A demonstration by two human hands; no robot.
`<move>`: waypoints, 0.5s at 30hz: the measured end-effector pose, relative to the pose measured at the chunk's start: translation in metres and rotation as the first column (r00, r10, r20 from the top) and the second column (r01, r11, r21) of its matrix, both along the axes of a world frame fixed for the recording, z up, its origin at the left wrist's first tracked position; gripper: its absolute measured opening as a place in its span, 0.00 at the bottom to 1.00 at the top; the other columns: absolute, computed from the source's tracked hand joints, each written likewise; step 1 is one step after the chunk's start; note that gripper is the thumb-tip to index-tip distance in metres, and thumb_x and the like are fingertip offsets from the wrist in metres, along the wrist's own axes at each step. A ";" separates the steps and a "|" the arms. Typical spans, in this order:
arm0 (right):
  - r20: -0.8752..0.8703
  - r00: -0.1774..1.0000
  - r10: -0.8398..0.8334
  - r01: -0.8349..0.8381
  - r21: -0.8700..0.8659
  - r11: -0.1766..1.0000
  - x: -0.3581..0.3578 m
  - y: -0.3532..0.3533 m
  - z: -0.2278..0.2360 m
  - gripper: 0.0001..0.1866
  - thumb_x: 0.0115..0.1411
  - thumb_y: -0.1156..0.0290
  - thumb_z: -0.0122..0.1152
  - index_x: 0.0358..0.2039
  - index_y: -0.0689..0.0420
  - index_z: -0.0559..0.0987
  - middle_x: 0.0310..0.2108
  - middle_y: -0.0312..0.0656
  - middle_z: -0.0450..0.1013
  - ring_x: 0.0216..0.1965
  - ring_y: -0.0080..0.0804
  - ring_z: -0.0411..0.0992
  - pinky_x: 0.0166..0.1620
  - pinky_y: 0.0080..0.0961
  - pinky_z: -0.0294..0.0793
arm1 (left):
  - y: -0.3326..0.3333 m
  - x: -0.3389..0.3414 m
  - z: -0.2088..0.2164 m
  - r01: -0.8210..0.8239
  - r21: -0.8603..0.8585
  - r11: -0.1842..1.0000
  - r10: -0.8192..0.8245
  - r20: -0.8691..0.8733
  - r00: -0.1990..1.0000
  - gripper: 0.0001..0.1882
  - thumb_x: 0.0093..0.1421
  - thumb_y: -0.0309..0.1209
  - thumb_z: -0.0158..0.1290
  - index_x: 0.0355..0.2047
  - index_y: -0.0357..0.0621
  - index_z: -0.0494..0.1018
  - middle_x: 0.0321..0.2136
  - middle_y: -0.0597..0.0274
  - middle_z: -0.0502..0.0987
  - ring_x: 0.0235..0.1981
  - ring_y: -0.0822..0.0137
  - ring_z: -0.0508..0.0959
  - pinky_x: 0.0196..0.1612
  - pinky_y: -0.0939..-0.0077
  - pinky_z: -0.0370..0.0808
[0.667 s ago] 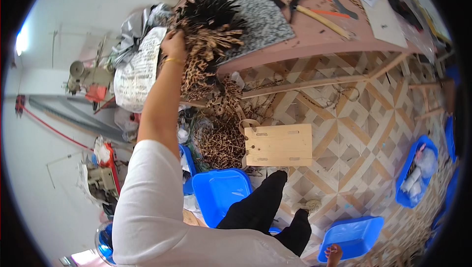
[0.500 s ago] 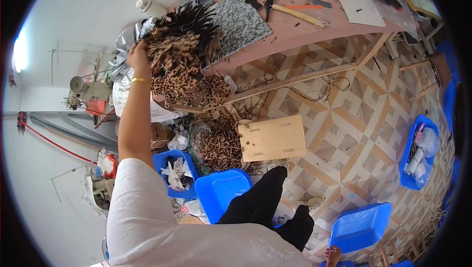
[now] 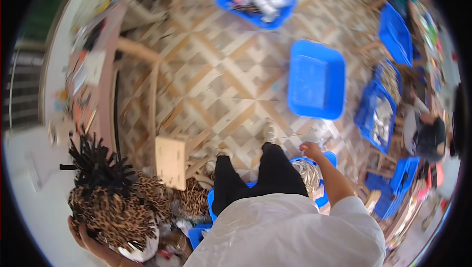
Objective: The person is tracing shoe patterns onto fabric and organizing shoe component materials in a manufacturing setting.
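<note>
A large bundle of leopard-print strips with black ends [image 3: 115, 205] fills the lower left. My left hand [image 3: 82, 235] grips its outer side, the fingers partly hidden behind the strips. To the right, my right hand [image 3: 309, 150] is stretched out with bent elbow, its fingers loosely apart and nothing visible in them. Below that hand, beside my leg, a blue tub holds pale beige strips [image 3: 309, 176]. More leopard-print strips [image 3: 192, 199] lie in a heap low down near the bundle.
A wooden stool [image 3: 170, 162] stands ahead of the bundle, near the pink worktable [image 3: 109, 70]. An empty blue tub [image 3: 314, 82] and a filled blue tub [image 3: 281, 22] rest on the patterned floor. Further blue tubs [image 3: 396, 35] and other people [image 3: 430, 136] are at the right.
The view has swung to the right, bringing the right-hand tubs and people into sight. My left hand stays at the leopard-print bundle. My right arm now shows more fully.
</note>
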State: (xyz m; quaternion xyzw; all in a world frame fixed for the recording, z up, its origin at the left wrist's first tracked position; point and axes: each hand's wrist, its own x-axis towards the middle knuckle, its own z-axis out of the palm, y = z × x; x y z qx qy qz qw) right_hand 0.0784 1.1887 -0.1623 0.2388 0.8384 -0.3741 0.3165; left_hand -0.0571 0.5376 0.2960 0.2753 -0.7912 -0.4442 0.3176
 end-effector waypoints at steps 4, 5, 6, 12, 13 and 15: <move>0.072 0.922 -0.381 0.386 -0.087 0.918 0.068 0.069 0.025 0.11 0.51 0.72 0.62 0.36 0.58 0.80 0.31 0.43 0.79 0.30 0.30 0.78 0.35 0.28 0.77 | 0.066 -0.022 -0.055 0.385 0.023 0.923 -0.384 0.158 0.910 0.24 0.50 0.21 0.44 0.50 0.38 0.70 0.42 0.59 0.72 0.37 0.67 0.73 0.41 0.77 0.71; 0.062 0.927 -0.370 0.374 -0.068 0.925 0.082 0.081 0.020 0.11 0.51 0.72 0.62 0.36 0.58 0.80 0.31 0.43 0.79 0.30 0.30 0.78 0.35 0.28 0.77 | 0.170 -0.019 -0.061 0.404 0.132 0.905 -0.409 0.014 0.912 0.22 0.47 0.21 0.46 0.46 0.39 0.71 0.41 0.60 0.71 0.41 0.66 0.71 0.45 0.75 0.69; -0.044 0.966 -0.254 0.256 0.071 0.964 0.113 0.096 0.016 0.10 0.51 0.67 0.62 0.34 0.57 0.81 0.30 0.42 0.79 0.29 0.31 0.78 0.34 0.29 0.77 | 0.215 -0.027 -0.068 0.363 0.246 0.899 -0.396 0.102 0.913 0.22 0.46 0.21 0.46 0.45 0.40 0.71 0.43 0.60 0.70 0.42 0.66 0.70 0.50 0.73 0.66; 0.181 0.705 -0.685 0.703 -0.056 0.709 0.123 0.122 0.060 0.17 0.56 0.56 0.60 0.38 0.56 0.80 0.29 0.41 0.79 0.30 0.28 0.77 0.28 0.28 0.74 | 0.384 -0.079 -0.130 0.924 0.167 0.344 -0.935 0.148 0.321 0.21 0.39 0.16 0.58 0.37 0.39 0.74 0.38 0.61 0.75 0.38 0.69 0.75 0.46 0.78 0.70; 0.133 0.624 -0.770 0.775 -0.235 0.587 0.093 0.120 0.072 0.19 0.57 0.55 0.59 0.42 0.55 0.79 0.32 0.41 0.79 0.33 0.28 0.77 0.28 0.28 0.74 | 0.407 -0.082 -0.133 0.961 0.204 0.186 -0.982 0.057 0.178 0.19 0.41 0.17 0.59 0.37 0.39 0.74 0.37 0.61 0.75 0.37 0.71 0.75 0.45 0.78 0.71; 0.129 0.450 -0.884 0.833 -0.418 0.363 0.026 0.099 0.095 0.21 0.59 0.56 0.56 0.49 0.54 0.75 0.39 0.42 0.77 0.39 0.29 0.75 0.32 0.32 0.74 | 0.446 -0.084 -0.127 0.964 0.265 -0.027 -0.998 -0.056 -0.012 0.17 0.42 0.18 0.59 0.36 0.39 0.74 0.36 0.62 0.76 0.35 0.73 0.74 0.43 0.79 0.71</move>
